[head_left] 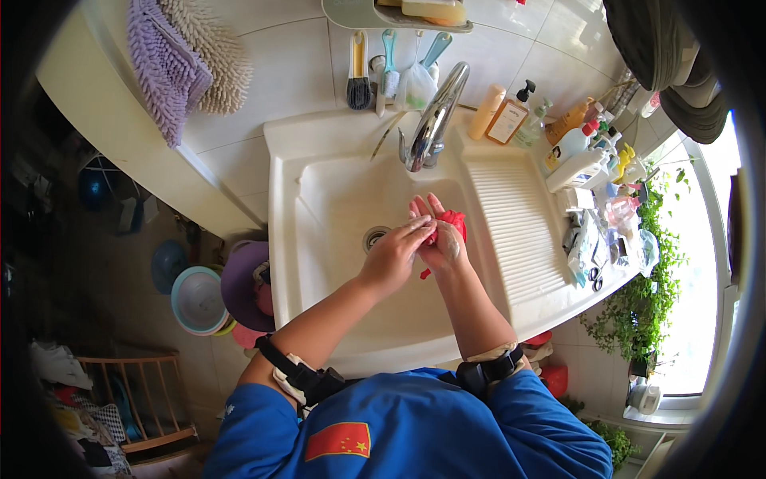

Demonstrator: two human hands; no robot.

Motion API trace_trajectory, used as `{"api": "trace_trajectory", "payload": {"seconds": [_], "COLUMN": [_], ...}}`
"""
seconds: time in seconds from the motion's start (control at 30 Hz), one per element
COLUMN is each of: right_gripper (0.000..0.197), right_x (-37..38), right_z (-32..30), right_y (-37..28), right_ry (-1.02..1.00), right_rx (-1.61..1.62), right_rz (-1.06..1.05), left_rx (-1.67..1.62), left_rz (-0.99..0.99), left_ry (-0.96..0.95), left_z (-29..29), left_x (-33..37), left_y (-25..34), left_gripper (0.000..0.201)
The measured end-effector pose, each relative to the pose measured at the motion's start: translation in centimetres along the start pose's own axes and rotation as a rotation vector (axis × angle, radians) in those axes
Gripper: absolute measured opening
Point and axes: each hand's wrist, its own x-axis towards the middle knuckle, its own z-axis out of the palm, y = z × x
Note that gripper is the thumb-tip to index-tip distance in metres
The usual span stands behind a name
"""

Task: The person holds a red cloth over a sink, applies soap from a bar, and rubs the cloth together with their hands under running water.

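Note:
Over the basin of a white sink [319, 239], my two hands are pressed together around a small bunched red cloth [455, 222]. My right hand [444, 249] is turned palm up beneath it, its fingertips reaching toward the faucet, with whitish suds near the wrist. From the left, my left hand [389, 259] lies across that palm, fingers closed down on the cloth. Part of the cloth is hidden between the hands, and a red end dangles by the right wrist. A chrome faucet [437, 120] rises just beyond them; the drain [375, 238] shows beside my left hand.
A ribbed washboard [515, 231] forms the sink's right side. Pump bottles [508, 118], scissors [595, 278] and packets crowd its far and right edges. Brushes [359, 76] hang on the tiled wall. Basins [198, 299] and a purple bucket [246, 283] stand at the left.

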Motion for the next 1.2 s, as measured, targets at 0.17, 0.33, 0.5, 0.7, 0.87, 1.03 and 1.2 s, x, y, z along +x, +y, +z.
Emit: {"api": "trace_trajectory", "payload": {"seconds": [0.17, 0.33, 0.5, 0.7, 0.87, 1.03, 1.2], "right_gripper": [0.037, 0.033, 0.029, 0.020, 0.024, 0.021, 0.017], "right_x": [0.4, -1.7, -3.9, -2.7, -2.3, -2.4, -2.1], "right_z": [-1.0, 1.5, 4.5, 3.0, 2.3, 2.2, 2.4], "right_y": [-1.7, -1.7, -1.6, -1.0, -0.3, 0.1, 0.4], "right_ry": [0.048, -0.131, -0.378, -0.219, -0.204, -0.155, -0.079], "right_rx": [-0.175, -0.526, -0.967, -0.893, -0.834, -0.896, -0.791], "right_rz": [-0.082, 0.125, 0.197, 0.167, 0.128, 0.129, 0.065], "left_rx": [-0.404, -0.634, -0.589, -0.729, -0.774, -0.526, -0.450], "left_rz": [-0.522, -0.532, -0.522, -0.818, -0.807, -0.545, -0.499], "left_ry": [0.110, 0.041, 0.041, 0.169, 0.176, 0.027, 0.086], "left_z": [-2.6, -4.1, -4.9, -7.6, -6.8, -6.3, -3.3], "left_x": [-0.2, -0.1, 1.3, 1.3, -0.2, 0.5, 0.2], "left_y": [-0.3, -3.2, -4.3, -4.8, -5.6, -3.2, -3.6], "left_gripper": [0.025, 0.022, 0.014, 0.022, 0.034, 0.061, 0.020]}}
